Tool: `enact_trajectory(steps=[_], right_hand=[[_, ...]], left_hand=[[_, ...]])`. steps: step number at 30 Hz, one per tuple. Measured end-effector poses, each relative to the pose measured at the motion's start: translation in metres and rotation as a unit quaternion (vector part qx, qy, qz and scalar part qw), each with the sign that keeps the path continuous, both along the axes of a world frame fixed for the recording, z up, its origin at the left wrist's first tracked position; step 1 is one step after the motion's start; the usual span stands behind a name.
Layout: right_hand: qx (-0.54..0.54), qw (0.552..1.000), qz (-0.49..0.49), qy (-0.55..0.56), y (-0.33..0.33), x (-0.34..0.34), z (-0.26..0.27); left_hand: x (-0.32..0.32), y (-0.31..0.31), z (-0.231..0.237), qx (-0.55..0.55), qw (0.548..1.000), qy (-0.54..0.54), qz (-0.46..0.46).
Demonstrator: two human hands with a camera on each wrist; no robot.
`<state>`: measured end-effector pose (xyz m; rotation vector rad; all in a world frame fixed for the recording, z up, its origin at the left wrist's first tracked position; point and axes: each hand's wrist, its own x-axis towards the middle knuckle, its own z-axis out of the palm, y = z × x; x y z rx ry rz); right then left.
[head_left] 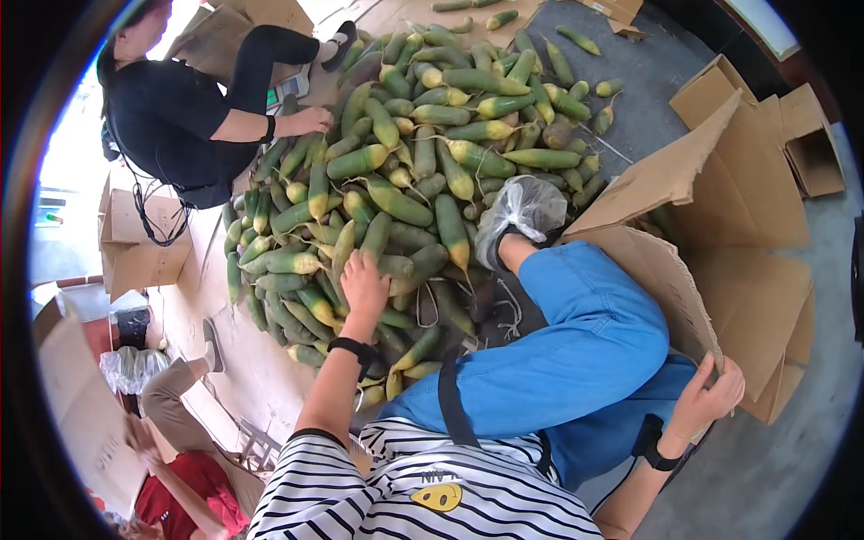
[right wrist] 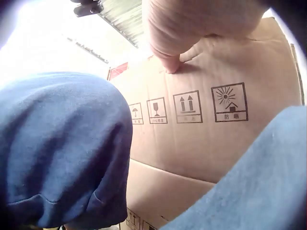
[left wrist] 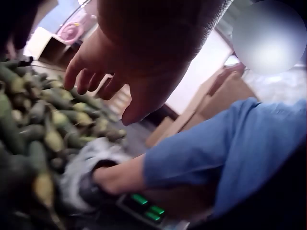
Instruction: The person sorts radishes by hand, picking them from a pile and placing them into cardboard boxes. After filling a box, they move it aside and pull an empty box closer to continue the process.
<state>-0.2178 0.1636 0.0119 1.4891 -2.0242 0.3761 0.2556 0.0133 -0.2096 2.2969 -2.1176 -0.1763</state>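
the right hand (head_left: 714,393) pinches the edge of the carton (head_left: 652,274) — seemingly to steady it — while the left hand (head_left: 364,286), fingers loosely spread, has green radishes (head_left: 398,202) just beneath.

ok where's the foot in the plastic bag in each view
Head: the bagged foot is right of centre, a little above the middle, against the green vegetables.
Left wrist: the bagged foot is lower left, beside the vegetables.
Right wrist: not in it.
Shared landmark: the blue trousers, in all three.
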Motion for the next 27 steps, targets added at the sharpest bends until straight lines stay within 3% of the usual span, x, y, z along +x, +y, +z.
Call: enact_trajectory(steps=[1,3,7,10,11,12,13,14,17,19,21,22,25,27], right_hand=[[-0.007,1.0,-0.001,0.008,0.0,-0.001,-0.001],[-0.014,1.0,-0.007,0.016,0.0,-0.002,-0.002],[-0.002,1.0,-0.028,0.007,0.0,-0.002,-0.002],[-0.017,0.998,-0.048,0.031,0.001,-0.004,-0.006],[0.014,0.998,-0.054,0.005,0.0,-0.003,-0.003],[0.0,0.999,-0.039,0.0,-0.001,-0.003,-0.001],[-0.021,0.999,-0.038,-0.013,-0.004,0.0,0.001],[-0.015,0.999,-0.021,-0.027,-0.006,0.002,0.008],[-0.027,0.998,-0.018,-0.059,-0.003,-0.002,0.006],[-0.032,0.997,-0.018,-0.061,-0.002,-0.004,0.005],[-0.044,0.997,-0.006,-0.067,-0.001,-0.004,0.002],[-0.046,0.997,-0.002,-0.066,-0.001,-0.004,0.001],[-0.049,0.997,-0.005,-0.06,-0.001,-0.004,0.003],[-0.048,0.997,-0.003,-0.061,0.0,-0.004,0.003]], left_hand=[[0.008,-0.003,-0.003,0.004,1.0,0.0,0.003],[0.017,-0.011,-0.015,0.13,0.979,0.087,0.13],[0.033,-0.019,-0.049,0.103,0.982,0.092,0.129],[0.048,-0.024,-0.073,0.064,0.976,0.162,0.132],[0.05,-0.03,-0.074,0.117,0.948,0.23,0.184],[0.043,-0.031,-0.061,0.14,0.855,0.427,0.258],[0.022,-0.027,-0.033,0.112,0.715,0.597,0.346],[0.025,-0.025,-0.026,0.15,0.649,0.647,0.373],[-0.023,-0.011,0.057,0.209,0.688,0.64,0.271],[-0.063,-0.007,0.11,0.094,0.76,0.636,0.096],[-0.094,-0.02,0.164,0.041,0.785,0.615,-0.06],[-0.113,-0.029,0.193,0.005,0.788,0.598,-0.144],[-0.188,-0.051,0.263,-0.036,0.735,0.613,-0.287],[-0.238,-0.065,0.29,-0.072,0.739,0.548,-0.384]])
